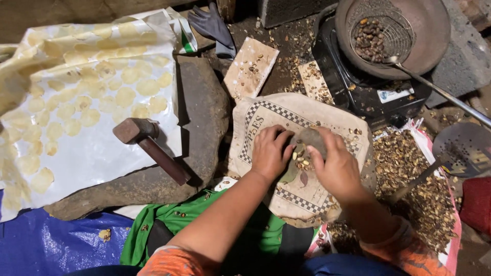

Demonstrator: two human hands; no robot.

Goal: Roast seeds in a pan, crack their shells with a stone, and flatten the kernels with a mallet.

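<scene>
Both hands work over a small pile of roasted seeds [303, 159] lying on a printed woven sack [266, 115] spread in front of the person. The left hand [270, 152] rests palm down on the sack with its fingers slightly spread, the fingertips touching the left edge of the seed pile and holding nothing. The right hand [335, 166] curls around a grey stone [311, 138] at the top of the pile, thumb and fingers wrapped over it, though how tightly it is clasped cannot be told. To the left, a hammer [151, 145] with a rusty head and reddish handle lies on a large flat rock [204, 110]. Beside that rock, a white plastic sheet [102, 153] carries many thin, pale yellow flattened discs [92, 92] laid out in rows. Up at the right, a dark wok [434, 30] sits on a black gas stove [358, 89], with a wire skimmer [381, 36] full of brown seeds resting inside it. A heap of broken shells [414, 179] covers the ground to the right of the sack, and a flat perforated spatula [460, 145] lies across it. A grey glove [212, 25] lies at the top, near a wooden block [250, 66].
</scene>
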